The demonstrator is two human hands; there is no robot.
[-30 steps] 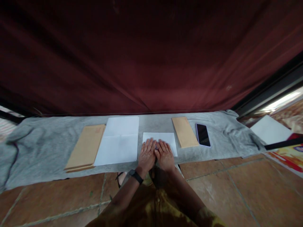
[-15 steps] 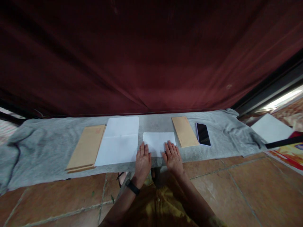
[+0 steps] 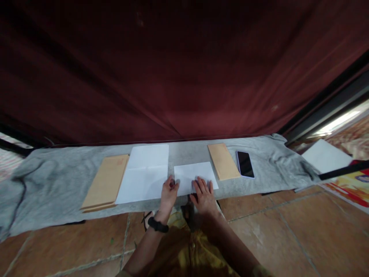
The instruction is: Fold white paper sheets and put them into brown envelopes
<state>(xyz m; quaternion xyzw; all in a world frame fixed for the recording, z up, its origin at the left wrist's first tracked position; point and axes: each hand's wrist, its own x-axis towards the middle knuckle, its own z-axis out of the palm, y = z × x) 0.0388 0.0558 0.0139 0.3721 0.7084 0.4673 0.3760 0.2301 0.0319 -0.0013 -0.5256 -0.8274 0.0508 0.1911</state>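
A small folded white sheet [image 3: 194, 175] lies on the grey cloth [image 3: 57, 184] in front of me. My left hand [image 3: 168, 194], with a black band at the wrist, pinches the sheet's near left corner with thumb and fingers. My right hand [image 3: 204, 194] rests flat on the sheet's near edge, fingers stretched out. A larger white paper [image 3: 145, 171] lies just left of my left hand.
A stack of brown envelopes [image 3: 106, 181] lies at the left, a single brown envelope [image 3: 223, 161] and a dark phone [image 3: 245, 164] at the right. A dark red curtain [image 3: 173, 69] hangs behind. More white paper [image 3: 325, 156] lies far right. Tiled floor [image 3: 288, 231] surrounds me.
My hands slid apart from the middle of the folded sheet to its near edge. The left hand then closed on the sheet's left corner, and the right hand drew back inward.
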